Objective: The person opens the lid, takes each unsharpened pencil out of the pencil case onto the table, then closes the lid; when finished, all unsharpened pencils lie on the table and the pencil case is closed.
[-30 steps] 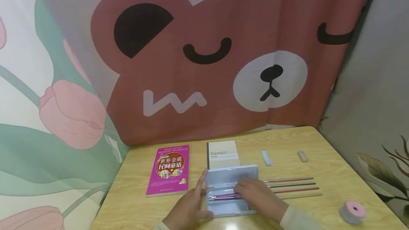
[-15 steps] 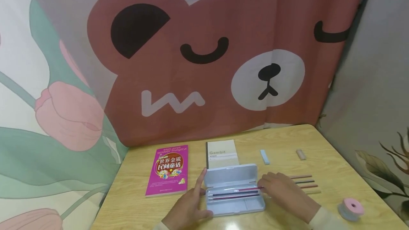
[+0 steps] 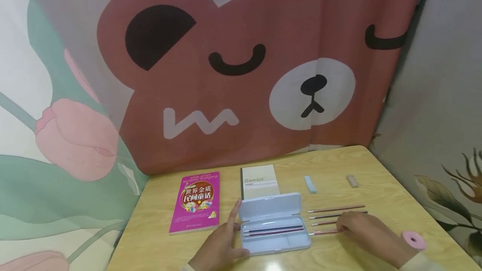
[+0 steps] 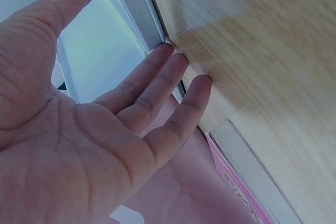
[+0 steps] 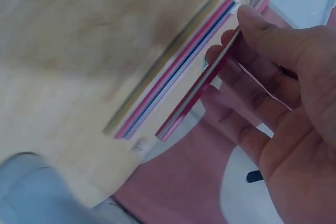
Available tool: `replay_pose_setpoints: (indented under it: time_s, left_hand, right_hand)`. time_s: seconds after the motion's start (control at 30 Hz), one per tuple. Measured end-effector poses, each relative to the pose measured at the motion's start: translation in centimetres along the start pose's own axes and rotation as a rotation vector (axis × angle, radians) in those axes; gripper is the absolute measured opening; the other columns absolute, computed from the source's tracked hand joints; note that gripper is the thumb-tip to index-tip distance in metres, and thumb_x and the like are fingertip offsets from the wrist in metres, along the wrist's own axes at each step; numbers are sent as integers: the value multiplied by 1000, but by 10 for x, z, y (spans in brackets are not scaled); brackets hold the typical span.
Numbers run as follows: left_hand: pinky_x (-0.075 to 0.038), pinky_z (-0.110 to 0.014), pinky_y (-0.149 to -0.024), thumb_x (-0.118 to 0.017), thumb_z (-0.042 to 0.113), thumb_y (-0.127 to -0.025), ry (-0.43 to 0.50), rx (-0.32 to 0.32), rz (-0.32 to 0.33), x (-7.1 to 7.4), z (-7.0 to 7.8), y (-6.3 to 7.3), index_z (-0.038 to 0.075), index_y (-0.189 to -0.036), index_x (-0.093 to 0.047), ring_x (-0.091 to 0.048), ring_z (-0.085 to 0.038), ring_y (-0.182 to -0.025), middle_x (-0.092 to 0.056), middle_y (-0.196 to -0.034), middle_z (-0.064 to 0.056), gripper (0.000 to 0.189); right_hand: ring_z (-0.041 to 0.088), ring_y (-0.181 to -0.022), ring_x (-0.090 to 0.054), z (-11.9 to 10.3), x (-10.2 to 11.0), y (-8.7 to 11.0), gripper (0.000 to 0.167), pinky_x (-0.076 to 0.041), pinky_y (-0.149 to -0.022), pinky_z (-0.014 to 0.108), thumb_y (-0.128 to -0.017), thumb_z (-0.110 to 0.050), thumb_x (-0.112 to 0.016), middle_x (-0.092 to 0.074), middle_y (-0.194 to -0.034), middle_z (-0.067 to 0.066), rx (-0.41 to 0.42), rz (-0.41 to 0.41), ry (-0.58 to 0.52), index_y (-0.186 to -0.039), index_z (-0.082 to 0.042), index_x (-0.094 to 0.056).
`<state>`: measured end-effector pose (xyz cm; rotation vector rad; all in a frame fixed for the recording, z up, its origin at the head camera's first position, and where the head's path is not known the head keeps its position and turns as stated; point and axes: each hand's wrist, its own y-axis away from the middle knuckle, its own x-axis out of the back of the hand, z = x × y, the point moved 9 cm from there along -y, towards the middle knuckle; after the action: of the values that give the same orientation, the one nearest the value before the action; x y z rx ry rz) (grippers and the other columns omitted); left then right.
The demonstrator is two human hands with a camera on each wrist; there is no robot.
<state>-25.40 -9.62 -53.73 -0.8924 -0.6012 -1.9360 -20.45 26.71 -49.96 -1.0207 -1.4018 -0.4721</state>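
Observation:
A pale blue pencil case [image 3: 269, 207] lies with its lid raised, two dark pencils [image 3: 273, 232] in its rear compartment. My left hand [image 3: 220, 241] rests at the case's left end, index finger extended along the lid and thumb by the front corner. The left wrist view shows its fingers [image 4: 149, 80] nearly straight beside the case wall. Right of the case, my right hand [image 3: 367, 232] pinches a red striped pencil [image 5: 191, 95] between thumb and fingers. Beneath it, yellow, red and blue striped pencils [image 5: 176, 69] lie side by side on the table.
A pink book [image 3: 196, 202] lies on the left, and a "Gambit" notebook [image 3: 260, 181] sits behind the case. Farther right are a blue eraser [image 3: 310, 184] and a brownish eraser [image 3: 352, 181]. A pink spool [image 3: 413, 240] is partly covered by my right forearm.
My right hand has drawn the red pencil out of the case and carried it right, over the pencils on the table. The left hand has stayed at the case.

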Motion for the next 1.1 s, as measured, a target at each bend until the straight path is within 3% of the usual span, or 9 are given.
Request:
replay_pose_setpoints:
  time_s: [0.23,0.5,0.93,1.1]
  left_hand:
    - [-53,-68,-114,-97,46,-84,32,79,-30,-4,-7,0,53,-173,13,-68,-39,-136,-74,-142,-4,141]
    - [-55,-65,-113,-96,44,-86,-3,-17,13,-1,1,1,45,-175,13,-70,-38,-133,-76,-140,-6,142]
    - [-55,-66,-112,-97,42,-86,5,6,-3,1,1,1,44,-176,11,-71,-38,-132,-76,-139,-7,140]
    - [-55,-66,-112,-97,41,-86,6,10,0,-1,0,1,47,-175,11,-71,-38,-132,-76,-139,-7,140]
  right_hand:
    - [-5,-78,-59,12,-11,12,30,-54,-62,25,-78,-6,-94,-68,-85,-18,6,-7,12,-82,-28,-73]
    - [3,-77,-64,13,-12,18,31,-56,-62,27,-70,-4,-97,-71,-85,-11,95,63,57,-84,-24,-77]
    - [-1,-78,-58,6,-9,13,29,-51,-61,25,-75,-12,-96,-66,-87,-17,127,107,78,-85,-29,-74]
    - [3,-87,-64,-8,-10,-3,15,-60,-71,33,-89,-21,-90,-69,-96,-17,62,20,34,-97,-27,-79]
